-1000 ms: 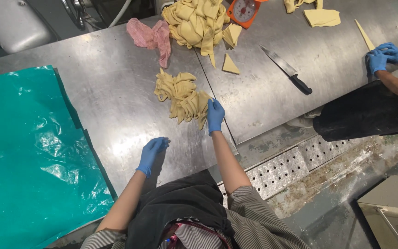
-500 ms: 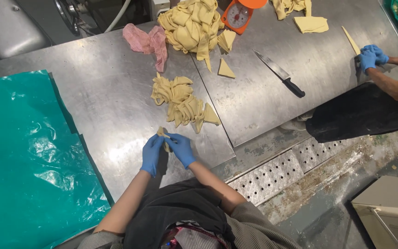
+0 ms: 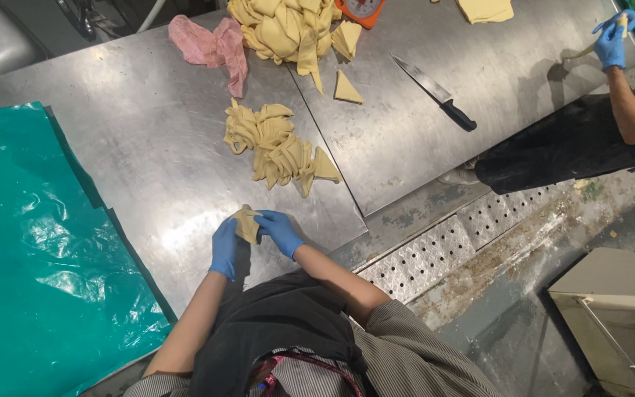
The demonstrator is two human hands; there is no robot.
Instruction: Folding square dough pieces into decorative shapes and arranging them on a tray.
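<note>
centrally, both blue-gloved hands meet over the near edge of the steel worktop (image 3: 148, 169): left hand (image 3: 224, 248) and right hand (image 3: 279, 231) each closed in a grip on one folded dough piece (image 3: 246, 223). beyond lies a dough pile (image 3: 277, 147); a knife (image 3: 435, 93) rests farther right; a teal sheet (image 3: 31, 242) covers the left.

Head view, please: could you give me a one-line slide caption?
Blue-gloved left hand and right hand fold a dough piece at a steel table.
</note>
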